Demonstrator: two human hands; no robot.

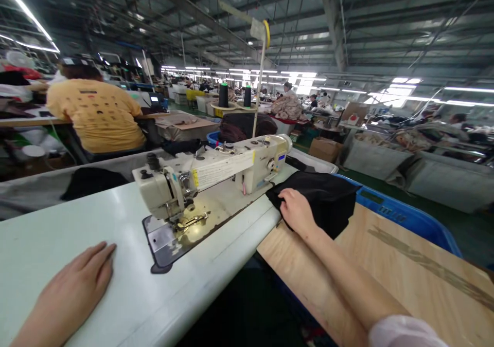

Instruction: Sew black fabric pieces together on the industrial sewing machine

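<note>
Your left hand (79, 290) lies flat on the near left of the counter (131, 295), its grip released with nothing in it. Your right hand (297, 211) bends its fingers over the left edge of the black cloth (328, 195); you cannot tell from here whether that grip pinches the fabric or only rests on it. The cloth sits right of the sewing machine (216, 169), lapping from the counter's right end onto the wooden board (405, 244). To handle it well, take one layer by its edge, I'd say, and keep the folds off the board's corner, where they could catch.

Beyond the board shows the rim of a blue tub (436, 231); its contents are mostly hidden. On the far left, a pale trough (34, 190) holds dark fabric (90, 182). Farther right, a grey bin (380, 159) carries beige cloth (372, 140).
</note>
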